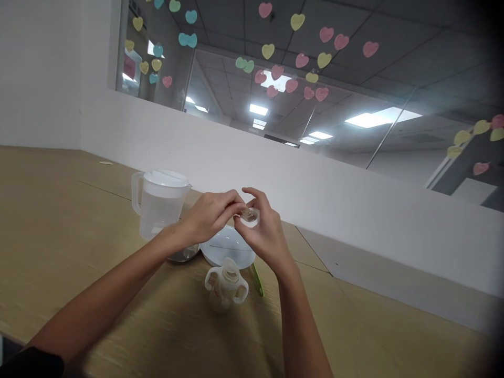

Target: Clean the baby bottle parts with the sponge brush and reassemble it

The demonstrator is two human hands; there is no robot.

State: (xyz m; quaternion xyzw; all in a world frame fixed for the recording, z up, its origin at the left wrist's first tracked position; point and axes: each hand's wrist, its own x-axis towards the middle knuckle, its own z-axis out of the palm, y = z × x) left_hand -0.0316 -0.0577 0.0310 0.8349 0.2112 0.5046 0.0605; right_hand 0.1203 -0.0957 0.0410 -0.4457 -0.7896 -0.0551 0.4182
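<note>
My right hand (265, 231) grips a small white ring (251, 222) between thumb and fingers, raised above the table. My left hand (216, 211) pinches a small clear, soft-looking piece (247, 213) at the ring's opening; it looks like a bottle teat, partly hidden by the fingers. Below the hands, a clear baby bottle (224, 289) with two white handles stands upright, its top open or loosely covered, I cannot tell which. Behind it is a pale, shallow bowl (228, 247), below both hands.
A lidded clear pitcher (161, 205) stands at the left, behind my left forearm. A round metal-looking item (185, 255) is partly hidden beside the bowl. A green handle (258, 280) lies right of the bottle. A white wall (315, 194) rises behind the table (98, 226).
</note>
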